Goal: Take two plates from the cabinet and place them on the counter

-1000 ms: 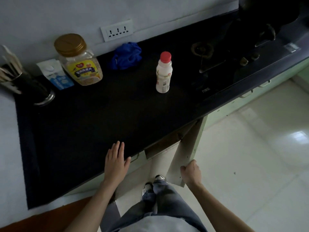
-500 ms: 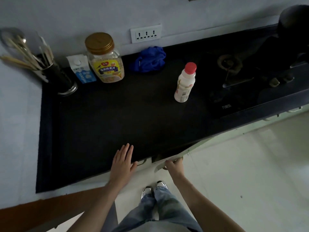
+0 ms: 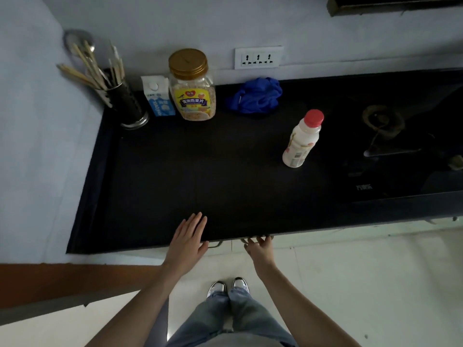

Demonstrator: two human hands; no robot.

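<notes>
No plates are in view. The black counter (image 3: pixel 200 171) fills the middle of the head view. My left hand (image 3: pixel 188 241) lies flat on its front edge, fingers spread, holding nothing. My right hand (image 3: pixel 259 249) reaches just under the counter lip, its fingers hooked on the handle (image 3: pixel 250 239) of the pale green cabinet door (image 3: pixel 313 236). The door sits flush with the cabinet front, so the inside is hidden. A second handle (image 3: pixel 216 244) shows between my two hands.
Along the back wall stand a utensil holder (image 3: pixel 125 103), a milk carton (image 3: pixel 157 96), a gold-lidded cereal jar (image 3: pixel 191 86) and a blue cloth (image 3: pixel 255 96). A red-capped bottle (image 3: pixel 302 140) stands mid-right, beside the gas hob (image 3: pixel 390 146).
The cabinet door, swung wide open a second ago, has been pushed shut by my right hand. My left hand has stayed on the counter edge. The camera has turned to face the counter squarely.
</notes>
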